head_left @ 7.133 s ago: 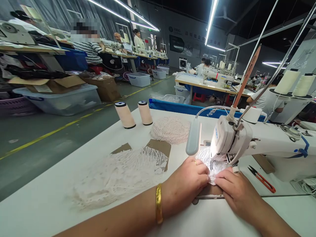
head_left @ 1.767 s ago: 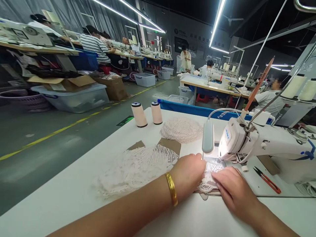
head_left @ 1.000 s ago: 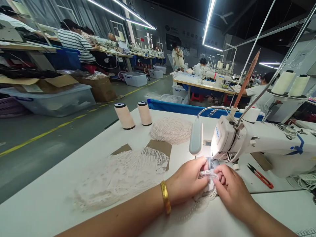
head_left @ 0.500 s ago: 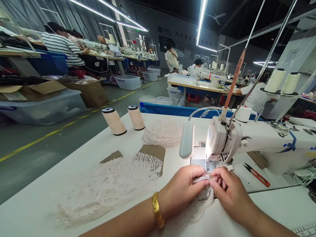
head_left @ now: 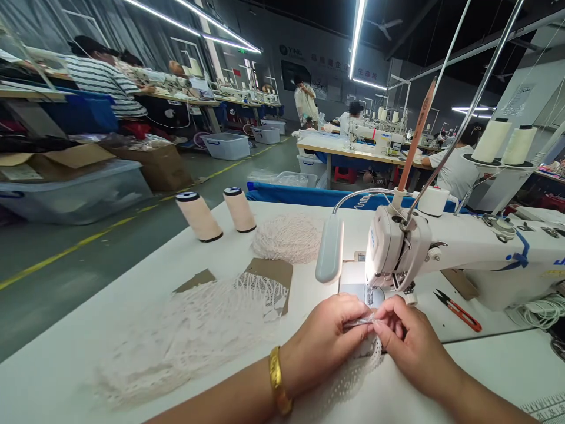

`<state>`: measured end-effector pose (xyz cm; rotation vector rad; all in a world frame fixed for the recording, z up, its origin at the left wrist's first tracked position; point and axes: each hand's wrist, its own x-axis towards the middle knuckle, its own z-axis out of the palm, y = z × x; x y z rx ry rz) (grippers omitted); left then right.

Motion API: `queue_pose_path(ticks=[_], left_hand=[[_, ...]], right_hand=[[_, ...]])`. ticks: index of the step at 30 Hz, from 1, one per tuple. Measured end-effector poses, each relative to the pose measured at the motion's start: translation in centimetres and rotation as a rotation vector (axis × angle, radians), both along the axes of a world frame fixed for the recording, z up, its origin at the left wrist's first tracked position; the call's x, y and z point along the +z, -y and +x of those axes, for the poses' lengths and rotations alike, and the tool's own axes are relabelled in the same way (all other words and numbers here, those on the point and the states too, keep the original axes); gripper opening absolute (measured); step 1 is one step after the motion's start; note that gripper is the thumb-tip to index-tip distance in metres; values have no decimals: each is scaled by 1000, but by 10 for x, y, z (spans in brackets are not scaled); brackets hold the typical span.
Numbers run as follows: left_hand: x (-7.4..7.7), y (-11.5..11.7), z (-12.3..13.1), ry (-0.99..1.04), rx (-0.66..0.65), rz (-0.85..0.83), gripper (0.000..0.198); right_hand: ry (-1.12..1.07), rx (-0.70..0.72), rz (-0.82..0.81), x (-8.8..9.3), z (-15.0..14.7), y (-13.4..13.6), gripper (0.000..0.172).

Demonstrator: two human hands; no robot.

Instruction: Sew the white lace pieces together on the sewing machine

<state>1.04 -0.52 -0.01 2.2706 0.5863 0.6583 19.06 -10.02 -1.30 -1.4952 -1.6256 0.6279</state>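
My left hand (head_left: 329, 330), with a gold bangle at the wrist, pinches a strip of white lace trim (head_left: 376, 350) between thumb and fingers. From the other side my right hand (head_left: 408, 335) pinches the same lace, so the fingertips of both hands nearly meet. The trim's scalloped edge hangs below the fingers toward the table. Both hands are just in front of the needle area of a white sewing machine (head_left: 391, 250). What lies inside the pinch is partly hidden by the fingers.
Left of the hands lies a heap of white lace (head_left: 189, 341) over brown card (head_left: 269, 271). Behind it are a coiled lace bundle (head_left: 286, 238) and two peach thread cones (head_left: 241, 210). Red-handled thread snips (head_left: 459, 312) lie right of the needle. A grey lamp (head_left: 329, 250) hangs beside the machine head.
Both hands keep their pinch on the lace, with only slight finger movement. The whole view has shifted a little.
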Motion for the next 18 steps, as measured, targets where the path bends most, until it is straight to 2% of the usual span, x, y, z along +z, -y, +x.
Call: queue_pose_path(ticks=[5, 9, 13, 18], left_hand=[[0, 1, 0, -21, 6, -25, 31], [5, 4, 0, -2, -15, -116, 16], [11, 4, 0, 42, -84, -247, 22], [11, 4, 1, 49, -34, -343, 18]], right_hand=[[-20, 40, 0, 1, 1, 0, 13], [12, 41, 20, -1, 2, 1, 15], [40, 32, 38, -3, 2, 2, 17], [66, -9, 52, -4, 2, 2, 18]])
